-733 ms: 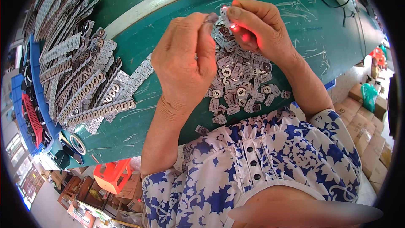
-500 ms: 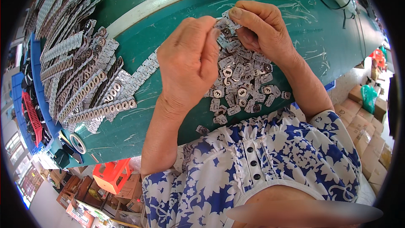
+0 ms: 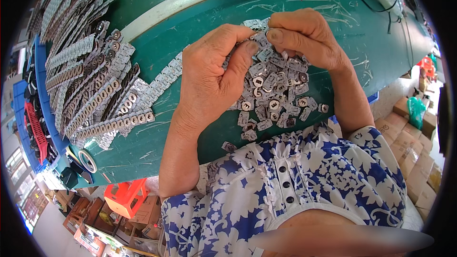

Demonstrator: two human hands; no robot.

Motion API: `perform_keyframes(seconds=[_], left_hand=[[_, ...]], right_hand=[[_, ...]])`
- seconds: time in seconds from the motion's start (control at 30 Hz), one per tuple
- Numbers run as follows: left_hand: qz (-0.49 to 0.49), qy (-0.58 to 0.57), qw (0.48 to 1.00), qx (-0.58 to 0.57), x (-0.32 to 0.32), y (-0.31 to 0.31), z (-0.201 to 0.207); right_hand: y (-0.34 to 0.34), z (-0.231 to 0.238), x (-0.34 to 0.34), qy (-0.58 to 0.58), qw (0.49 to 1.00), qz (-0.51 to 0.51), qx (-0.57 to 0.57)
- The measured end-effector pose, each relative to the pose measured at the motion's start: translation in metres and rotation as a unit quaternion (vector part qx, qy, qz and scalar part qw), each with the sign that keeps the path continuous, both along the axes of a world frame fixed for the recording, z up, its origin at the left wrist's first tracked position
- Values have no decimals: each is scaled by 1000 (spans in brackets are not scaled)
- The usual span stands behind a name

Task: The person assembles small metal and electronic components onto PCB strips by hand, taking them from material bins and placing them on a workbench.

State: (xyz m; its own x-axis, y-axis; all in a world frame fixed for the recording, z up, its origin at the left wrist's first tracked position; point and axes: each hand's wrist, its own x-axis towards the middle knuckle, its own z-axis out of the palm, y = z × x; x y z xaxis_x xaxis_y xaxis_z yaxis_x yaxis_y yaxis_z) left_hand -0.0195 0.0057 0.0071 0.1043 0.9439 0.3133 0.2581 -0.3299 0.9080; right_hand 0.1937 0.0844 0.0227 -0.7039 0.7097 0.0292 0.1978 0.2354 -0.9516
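My left hand (image 3: 212,74) is closed, thumb against fingers, at the edge of a strip of small grey plates. Close to its right, my right hand (image 3: 307,38) also pinches, its thumb and forefinger at a small grey plate (image 3: 259,39) in the gap between the hands. The fingers partly cover what they hold. Below both hands lies a loose heap of small grey plates (image 3: 273,104), some with round metal discs. A joined strip of such plates (image 3: 164,77) runs from the left toward my left hand, which hides its far part.
Many joined strips (image 3: 100,90) are stacked at the left of the green table (image 3: 185,9). By the table's left edge are a blue bin (image 3: 45,90) and a tape roll (image 3: 87,161). An orange stool (image 3: 126,197) stands below; cartons (image 3: 409,147) lie at right.
Both hands have come down slightly toward me, the right also shifting a little to the right. Both remain pinched. The heap and stacked strips look the same.
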Motion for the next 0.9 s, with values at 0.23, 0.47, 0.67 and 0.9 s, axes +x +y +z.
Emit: perform_keyframes(seconds=[0.23,0.47,0.67,0.9], left_hand=[[-51,-57,981,-179,-4,-10,11],[-16,-110,981,-160,6,-17,5],[-24,-107,982,-156,3,-11,5],[-31,-83,990,-109,-4,-9,9]], right_hand=[[-4,-3,1,-33,988,83,125],[-21,10,0,-32,999,20,20],[-15,12,-2,4,1000,16,22],[-17,10,-7,10,1000,-27,-5]])
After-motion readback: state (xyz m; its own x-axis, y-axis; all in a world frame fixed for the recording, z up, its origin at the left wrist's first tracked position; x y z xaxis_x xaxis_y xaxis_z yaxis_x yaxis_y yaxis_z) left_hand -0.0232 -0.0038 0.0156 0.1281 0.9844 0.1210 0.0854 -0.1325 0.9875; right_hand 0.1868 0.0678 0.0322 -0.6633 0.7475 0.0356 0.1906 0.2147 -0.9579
